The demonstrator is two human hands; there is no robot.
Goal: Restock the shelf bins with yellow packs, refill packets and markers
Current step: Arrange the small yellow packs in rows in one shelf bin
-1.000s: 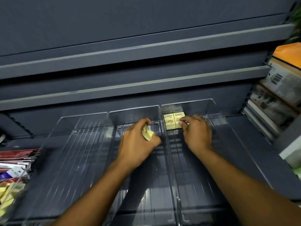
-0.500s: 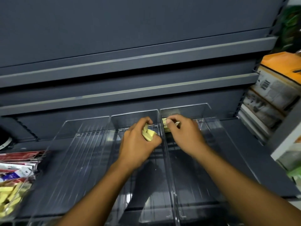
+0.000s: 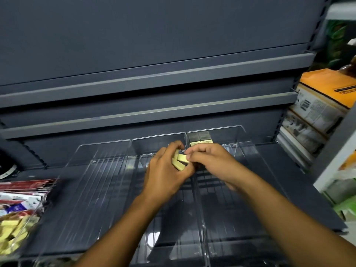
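The left hand (image 3: 165,178) is curled round a small bunch of packs (image 3: 177,165), holding them over the back of the middle bin (image 3: 158,136). The right hand (image 3: 212,162) reaches across from the right and pinches the end of the top pack (image 3: 182,157) with thumb and forefinger, the other fingers folded in (how firm the pinch is I cannot tell). Both hands meet just above the wall between the middle bin and the right bin (image 3: 244,143). Two stocked packs (image 3: 200,144) sit side by side at the back of the right bin, partly hidden behind the right hand. The left bin (image 3: 100,189) stands beside the middle one on the dark shelf (image 3: 289,180). Far left, a clear tub (image 3: 39,216) holds spare packs (image 3: 11,234) and red packets (image 3: 25,185). Boxes (image 3: 317,112) are stacked at the right.
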